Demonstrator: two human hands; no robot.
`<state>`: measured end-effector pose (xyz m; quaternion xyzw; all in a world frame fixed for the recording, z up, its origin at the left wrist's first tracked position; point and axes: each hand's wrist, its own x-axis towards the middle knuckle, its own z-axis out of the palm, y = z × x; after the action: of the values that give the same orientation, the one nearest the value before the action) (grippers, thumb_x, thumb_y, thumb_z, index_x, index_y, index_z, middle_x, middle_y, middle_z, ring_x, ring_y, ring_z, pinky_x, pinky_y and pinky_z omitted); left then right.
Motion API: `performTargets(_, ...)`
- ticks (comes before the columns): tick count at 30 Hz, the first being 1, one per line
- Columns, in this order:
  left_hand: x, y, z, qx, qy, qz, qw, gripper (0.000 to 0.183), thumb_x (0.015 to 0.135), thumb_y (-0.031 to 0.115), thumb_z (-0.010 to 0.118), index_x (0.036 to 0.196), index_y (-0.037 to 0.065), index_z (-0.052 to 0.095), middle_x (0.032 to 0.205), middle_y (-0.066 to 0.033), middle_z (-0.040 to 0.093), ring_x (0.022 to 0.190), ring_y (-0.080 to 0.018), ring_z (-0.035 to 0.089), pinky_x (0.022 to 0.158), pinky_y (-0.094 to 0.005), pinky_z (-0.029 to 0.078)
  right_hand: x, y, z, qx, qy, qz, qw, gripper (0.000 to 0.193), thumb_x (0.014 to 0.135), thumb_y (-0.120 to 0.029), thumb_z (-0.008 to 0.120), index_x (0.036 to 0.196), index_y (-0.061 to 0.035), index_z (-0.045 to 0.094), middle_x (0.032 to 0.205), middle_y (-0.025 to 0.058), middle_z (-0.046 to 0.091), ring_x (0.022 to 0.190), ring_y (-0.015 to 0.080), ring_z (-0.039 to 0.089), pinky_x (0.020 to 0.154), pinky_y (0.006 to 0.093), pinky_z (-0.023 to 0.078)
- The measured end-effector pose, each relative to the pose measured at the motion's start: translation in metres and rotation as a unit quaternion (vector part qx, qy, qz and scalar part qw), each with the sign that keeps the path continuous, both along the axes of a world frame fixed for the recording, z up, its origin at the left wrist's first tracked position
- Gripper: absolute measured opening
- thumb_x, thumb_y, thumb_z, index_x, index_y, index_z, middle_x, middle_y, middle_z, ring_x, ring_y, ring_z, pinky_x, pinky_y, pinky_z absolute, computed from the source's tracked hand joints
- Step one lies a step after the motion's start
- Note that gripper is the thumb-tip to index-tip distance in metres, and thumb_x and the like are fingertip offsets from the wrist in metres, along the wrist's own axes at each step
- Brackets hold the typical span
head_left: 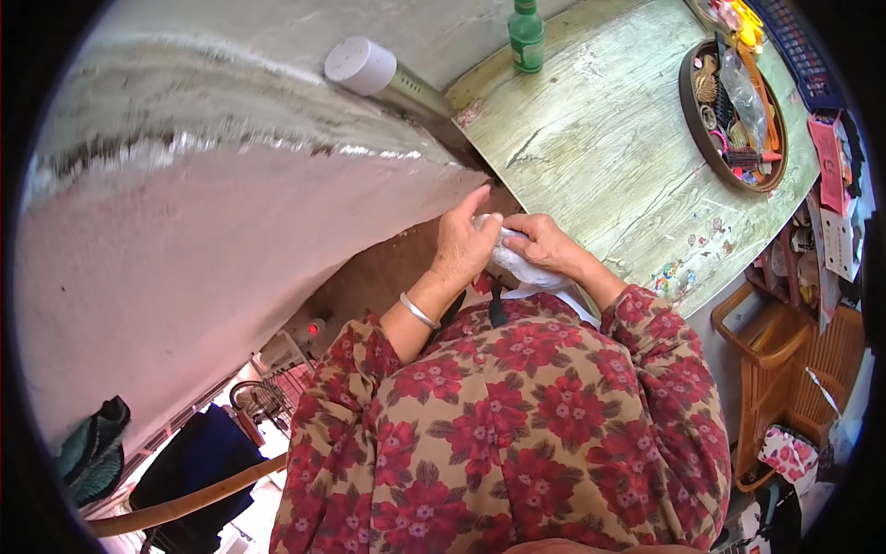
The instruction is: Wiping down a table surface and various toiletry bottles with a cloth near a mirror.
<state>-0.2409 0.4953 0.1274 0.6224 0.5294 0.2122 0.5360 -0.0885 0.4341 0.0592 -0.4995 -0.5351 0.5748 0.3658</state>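
Note:
Both hands are close together in front of my body, beside the table's near left corner. Between them is a crumpled white bundle (pixel 531 269) that looks like cloth; its exact kind is hard to make out. My left hand (pixel 463 238), with a silver bangle at the wrist, grips the bundle's left end, one finger sticking up. From the right, my right hand (pixel 544 246) closes on its upper side with bent fingers. Parts of the bundle are hidden behind the fingers. A dark strap or cord (pixel 498 305) hangs just below it, against my flowered top.
A pale wood-grain table (pixel 591 138) bears a green bottle (pixel 526 37) and a round tray (pixel 690 115) of combs and small items. A white-topped cylinder (pixel 362 66) stands by the wall. At right is a wooden chair (pixel 752 346); at lower left, a wooden pole (pixel 189 499) and dark cloth.

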Motion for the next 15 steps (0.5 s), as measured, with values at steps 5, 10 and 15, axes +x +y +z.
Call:
performTargets(5,-0.045,-0.028,-0.030,-0.072,0.098,-0.041,0.992,0.048,0.080,0.008,0.056,0.125,-0.006,0.047,0.120,-0.0187,0.055,0.112,-0.0217,0.052,0.092,-0.0311,0.042,-0.029,-0.012,-0.014,-0.071,0.061,-0.022,0.995,0.031,0.080,-0.018,0.057,0.103,0.0029,0.061,0.089,0.0198,0.065,0.083,0.0266,0.063,0.074,0.0344,0.047)
performTargets(10,-0.080,-0.042,-0.057,-0.156,0.069,-0.022,0.985,0.023,0.079,0.006,0.057,0.099,-0.006,0.059,0.087,-0.0055,0.062,0.077,-0.0112,0.057,0.068,-0.0243,0.046,-0.065,-0.037,-0.043,-0.036,0.073,-0.018,0.997,0.031,0.081,-0.019,0.059,0.104,0.0021,0.062,0.090,0.0162,0.067,0.084,0.0228,0.063,0.076,0.0331,0.048)
performTargets(15,-0.104,-0.056,-0.061,-0.155,-0.088,0.051,0.983,0.012,0.076,0.003,0.060,0.087,-0.003,0.063,0.076,-0.0024,0.060,0.066,-0.0084,0.054,0.059,-0.0235,0.043,-0.084,-0.070,-0.041,0.065,0.079,-0.086,0.991,0.036,0.080,-0.021,0.061,0.109,0.0001,0.060,0.093,0.0171,0.066,0.088,0.0257,0.062,0.080,0.0338,0.046)
